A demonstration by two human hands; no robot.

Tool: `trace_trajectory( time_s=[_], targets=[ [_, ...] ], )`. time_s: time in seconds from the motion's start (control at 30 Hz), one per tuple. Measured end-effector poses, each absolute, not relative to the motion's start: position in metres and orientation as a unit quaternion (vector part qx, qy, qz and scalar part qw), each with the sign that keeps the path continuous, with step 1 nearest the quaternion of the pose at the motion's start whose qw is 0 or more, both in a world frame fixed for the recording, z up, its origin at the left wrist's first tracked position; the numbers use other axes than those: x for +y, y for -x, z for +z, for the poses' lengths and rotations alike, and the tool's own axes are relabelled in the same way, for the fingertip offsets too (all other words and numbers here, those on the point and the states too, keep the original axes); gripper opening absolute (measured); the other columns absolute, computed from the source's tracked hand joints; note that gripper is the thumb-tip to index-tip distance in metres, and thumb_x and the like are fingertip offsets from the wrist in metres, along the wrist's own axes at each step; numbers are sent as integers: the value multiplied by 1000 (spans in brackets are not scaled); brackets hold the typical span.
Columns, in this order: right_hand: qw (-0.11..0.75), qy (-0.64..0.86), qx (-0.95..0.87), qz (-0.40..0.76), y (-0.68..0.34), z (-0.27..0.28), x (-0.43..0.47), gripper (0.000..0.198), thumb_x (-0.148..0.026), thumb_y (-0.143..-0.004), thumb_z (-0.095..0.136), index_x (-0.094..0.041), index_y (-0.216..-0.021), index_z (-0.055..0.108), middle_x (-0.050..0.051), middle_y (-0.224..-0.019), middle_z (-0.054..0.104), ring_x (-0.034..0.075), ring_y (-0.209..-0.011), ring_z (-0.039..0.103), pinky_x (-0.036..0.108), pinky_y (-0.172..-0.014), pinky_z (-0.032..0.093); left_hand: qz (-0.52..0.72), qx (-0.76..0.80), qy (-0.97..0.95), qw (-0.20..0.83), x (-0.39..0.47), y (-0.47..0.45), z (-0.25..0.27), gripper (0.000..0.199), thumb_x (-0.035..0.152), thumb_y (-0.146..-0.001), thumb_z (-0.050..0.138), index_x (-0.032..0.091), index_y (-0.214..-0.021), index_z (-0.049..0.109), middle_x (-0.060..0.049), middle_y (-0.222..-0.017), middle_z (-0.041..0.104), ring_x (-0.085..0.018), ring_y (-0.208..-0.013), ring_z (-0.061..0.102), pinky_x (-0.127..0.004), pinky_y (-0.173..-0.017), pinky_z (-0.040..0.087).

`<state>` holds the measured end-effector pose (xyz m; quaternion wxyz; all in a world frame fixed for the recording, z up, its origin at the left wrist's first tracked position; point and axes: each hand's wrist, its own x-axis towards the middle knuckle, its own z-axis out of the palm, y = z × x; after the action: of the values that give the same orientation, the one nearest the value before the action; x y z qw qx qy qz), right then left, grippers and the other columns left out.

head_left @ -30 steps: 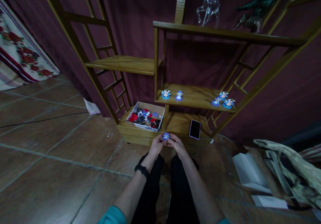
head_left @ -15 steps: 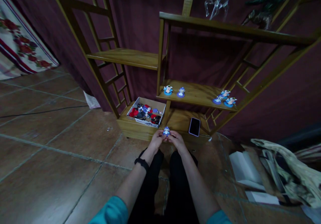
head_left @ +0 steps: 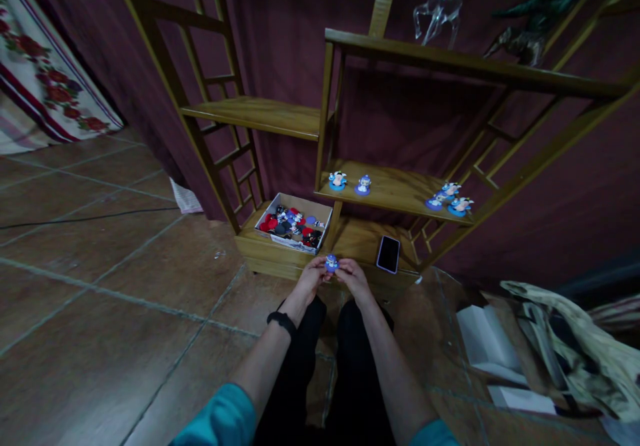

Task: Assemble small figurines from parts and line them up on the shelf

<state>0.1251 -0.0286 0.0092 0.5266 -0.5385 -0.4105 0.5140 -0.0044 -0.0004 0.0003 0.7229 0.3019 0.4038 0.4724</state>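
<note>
From my end, I see the box [head_left: 293,245], open and filled with red, black and purple toys, on the bottom board of a wooden shelf unit [head_left: 250,114]. A dark red curtain [head_left: 280,53] hangs behind the box, and brown floor tiles [head_left: 125,266] spread out left of it. Just beyond the box's near right corner, my left hand [head_left: 311,276] and right hand [head_left: 356,278] pinch a small purple-and-white figure [head_left: 331,263] between their fingertips. A wooden post [head_left: 333,226] stands right against the box's right side, between it and a phone [head_left: 389,254] lying farther right. Above and right of the box, a shelf [head_left: 395,183] bears a pair of figures [head_left: 363,185] and, farther along, a tight cluster [head_left: 436,201]. White cartons [head_left: 485,339] and crumpled cloth [head_left: 590,339] lie well right of the box.
</note>
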Motion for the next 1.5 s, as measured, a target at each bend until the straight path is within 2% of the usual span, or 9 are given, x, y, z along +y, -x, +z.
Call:
trace_trajectory(
  time_s=[0.1,0.27,0.8,1.13,1.3,1.5],
  targets=[
    [530,539,-405,514,-126,7,-29,30,-39,-61,65,-21,-84,58,0,-81,63,14,-70,58,24,-59,47,470,410,-316,715,0,4,1,29,8,-60,60,14,-89,61,-1,-64,62,-8,-49,54,-18,-47,39],
    [535,553,-394,503,-128,2,-27,28,-45,-63,62,-21,-77,59,-1,-70,60,12,-63,56,26,-60,47,466,433,-337,694,-1,3,-1,32,8,-59,56,14,-91,60,0,-63,61,-7,-45,52,-17,-43,35],
    [537,573,-374,493,-132,3,-27,32,-48,-56,67,-19,-61,53,-5,-58,54,9,-51,50,21,-51,43,442,396,-417,688,-7,2,3,41,1,-57,47,14,-93,62,-1,-68,62,-7,-52,52,-18,-51,38],
    [545,580,-368,481,-131,3,-27,29,-45,-57,66,-19,-63,54,-5,-56,55,9,-50,51,21,-50,44,439,393,-418,692,-7,1,1,37,2,-60,51,14,-92,62,-1,-69,63,-8,-53,54,-19,-53,40],
    [562,567,-359,484,-132,1,-27,23,-39,-60,63,-20,-71,59,-4,-61,59,9,-52,54,23,-54,46,443,402,-398,696,-7,1,0,30,4,-65,54,13,-93,60,-3,-71,64,-9,-56,57,-20,-55,43],
    [554,563,-347,506,-134,-1,-26,26,-33,-58,63,-19,-80,63,-1,-69,64,11,-55,57,26,-59,48,448,390,-382,708,-6,1,-2,28,9,-68,60,13,-96,59,-4,-71,64,-11,-60,60,-22,-60,46]
  ],
)
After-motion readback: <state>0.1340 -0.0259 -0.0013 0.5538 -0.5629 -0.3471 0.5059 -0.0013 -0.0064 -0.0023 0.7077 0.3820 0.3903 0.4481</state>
